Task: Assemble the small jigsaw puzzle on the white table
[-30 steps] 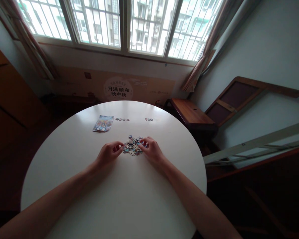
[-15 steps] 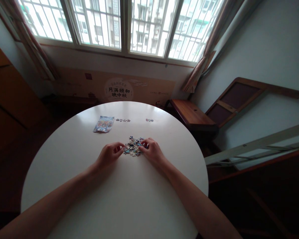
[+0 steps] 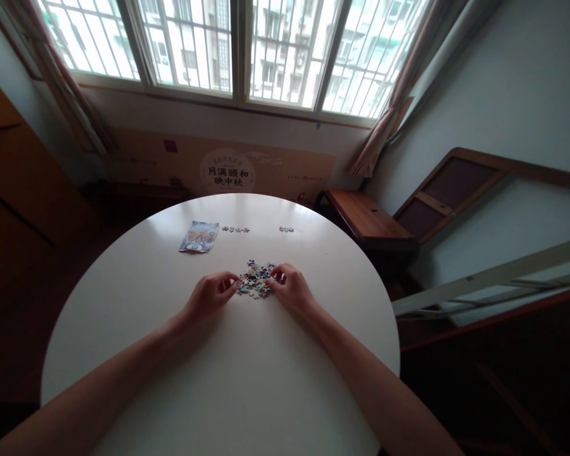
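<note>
A small heap of loose jigsaw pieces [image 3: 255, 282] lies near the middle of a round white table [image 3: 171, 354]. My left hand [image 3: 209, 295] rests at the heap's left edge with its fingers curled in a pinch. At the heap's right edge sits my right hand [image 3: 291, 288], fingers curled down onto the pieces. What either pinch holds is too small to make out.
Farther back on the table lie a colourful printed packet [image 3: 199, 236], a short row of joined pieces [image 3: 235, 229] and a smaller joined bit [image 3: 285, 229]. A wooden bench [image 3: 363, 220] stands past the table's right side. A printed cardboard panel [image 3: 225, 171] leans under the window.
Both hands stay at the heap with only slight finger shifts. The view has drifted a little.
</note>
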